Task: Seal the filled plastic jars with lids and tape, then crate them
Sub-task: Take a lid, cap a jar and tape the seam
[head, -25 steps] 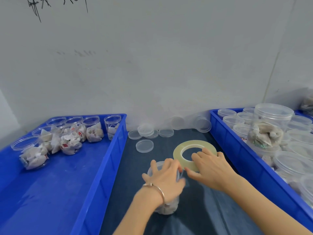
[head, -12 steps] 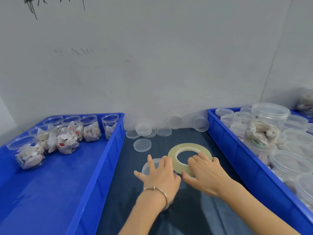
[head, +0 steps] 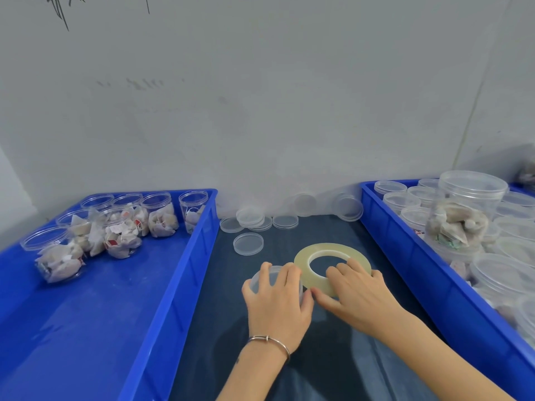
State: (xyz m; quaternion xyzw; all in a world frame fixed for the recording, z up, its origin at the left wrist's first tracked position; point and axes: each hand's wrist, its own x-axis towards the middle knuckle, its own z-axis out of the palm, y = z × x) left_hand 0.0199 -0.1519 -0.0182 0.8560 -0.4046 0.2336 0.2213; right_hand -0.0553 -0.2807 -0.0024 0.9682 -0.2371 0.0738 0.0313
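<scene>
1. A clear plastic jar (head: 262, 280) with its lid on stands on the dark tabletop (head: 341, 369), about midway between the two blue crates.
2. The left hand (head: 276, 305) lies over the jar's top, fingers curled down round the lid.
3. A ring-shaped roll of tape (head: 333, 266) lies flat just right of the jar, touching the left fingertips.
4. The right hand (head: 357, 295) rests on the roll's near edge, fingers bent over it and thumb against its outer rim.
5. Loose lids (head: 248, 243) lie scattered toward the tabletop's far edge, by the wall.
6. The left crate (head: 185, 273) holds open filled jars (head: 123, 235) in its far corner.
7. The right crate (head: 411, 256) holds lidded jars (head: 466, 209), one stacked on others.
</scene>
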